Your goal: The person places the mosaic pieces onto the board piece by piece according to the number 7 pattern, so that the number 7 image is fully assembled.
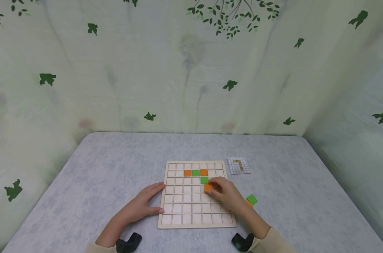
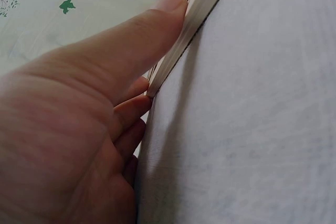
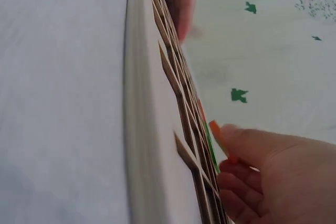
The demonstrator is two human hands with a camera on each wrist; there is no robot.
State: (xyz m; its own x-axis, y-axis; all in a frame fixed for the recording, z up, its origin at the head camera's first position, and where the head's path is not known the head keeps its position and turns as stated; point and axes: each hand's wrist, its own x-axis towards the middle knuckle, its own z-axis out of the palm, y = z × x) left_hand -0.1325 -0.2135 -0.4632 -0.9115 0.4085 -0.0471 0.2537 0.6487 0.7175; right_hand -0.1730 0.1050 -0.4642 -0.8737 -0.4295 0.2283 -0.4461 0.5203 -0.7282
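A wooden grid board (image 1: 187, 208) lies on the table, with orange and green square tiles set in a row near its top. Below the right end of that row sits another green tile (image 1: 204, 180). My right hand (image 1: 228, 194) pinches an orange tile (image 1: 207, 188) between thumb and fingers just under that green one; the right wrist view shows this orange tile (image 3: 219, 139) tilted above the grid. Along the board's left edge my left hand (image 1: 141, 204) touches the frame with thumb and fingertips, fingers fairly straight and spread.
Right of the board's top corner lies a small pattern card (image 1: 238, 165) printed with a coloured grid. A loose green tile (image 1: 252, 199) and an orange one, partly hidden by my right forearm, lie on the table (image 1: 308, 196). A leaf-printed curtain stands behind.
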